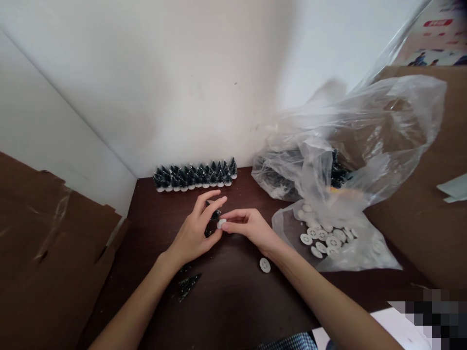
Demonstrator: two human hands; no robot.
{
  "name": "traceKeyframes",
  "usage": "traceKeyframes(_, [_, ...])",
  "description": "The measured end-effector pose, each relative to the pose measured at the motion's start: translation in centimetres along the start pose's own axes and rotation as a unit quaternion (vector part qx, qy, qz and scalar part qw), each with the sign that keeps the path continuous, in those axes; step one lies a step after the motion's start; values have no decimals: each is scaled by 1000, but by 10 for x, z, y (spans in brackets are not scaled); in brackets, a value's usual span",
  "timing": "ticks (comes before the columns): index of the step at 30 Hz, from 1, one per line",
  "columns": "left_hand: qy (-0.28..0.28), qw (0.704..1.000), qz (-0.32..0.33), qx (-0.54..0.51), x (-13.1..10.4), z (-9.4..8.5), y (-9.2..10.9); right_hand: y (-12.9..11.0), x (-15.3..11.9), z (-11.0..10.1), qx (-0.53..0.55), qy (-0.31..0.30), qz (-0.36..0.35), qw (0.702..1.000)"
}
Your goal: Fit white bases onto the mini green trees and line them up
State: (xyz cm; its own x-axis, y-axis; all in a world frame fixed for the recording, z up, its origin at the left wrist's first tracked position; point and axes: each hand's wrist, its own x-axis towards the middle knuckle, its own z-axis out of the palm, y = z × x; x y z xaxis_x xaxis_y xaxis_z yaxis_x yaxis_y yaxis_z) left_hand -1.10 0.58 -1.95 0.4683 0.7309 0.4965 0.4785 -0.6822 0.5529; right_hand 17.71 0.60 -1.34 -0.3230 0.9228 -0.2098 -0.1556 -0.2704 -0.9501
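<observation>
My left hand [193,232] is curled around a small dark green model Christmas tree [214,215] with white flecks, partly hidden by the fingers. Pinched between the thumb and fingers of my right hand [257,231] is a white round base [221,223], which meets the end of that tree. I cannot tell whether the two are fully joined. Below my left hand a loose tree [188,287] lies on its side. A single white disc base [264,265] rests flat on the table under my right wrist.
Several finished trees [197,176] stand on white bases in rows near the wall. At right, a clear bag [379,245] spills white discs, beside a larger plastic bag [412,112] with dark trees inside. Cardboard boxes [47,233] flank the dark brown table [233,296].
</observation>
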Motion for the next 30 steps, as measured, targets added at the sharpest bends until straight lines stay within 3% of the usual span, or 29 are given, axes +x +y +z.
traceKeyframes(12, [-13, 1000, 17, -17, 0, 3, 5, 0, 0, 0, 5, -29, -8, 1000])
traceKeyframes(17, [-58, 997, 48, -3, -1, 3, 9, -2, 0, 1, 5, -31, -40, 999])
traceKeyframes(22, [-95, 995, 36, 4, -3, 3, 10, -5, -2, 2, -23, -67, -57, 996])
traceKeyframes(30, [-83, 995, 44, 19, -1, 2, 7, -8, -2, -3, -11, -60, -32, 998])
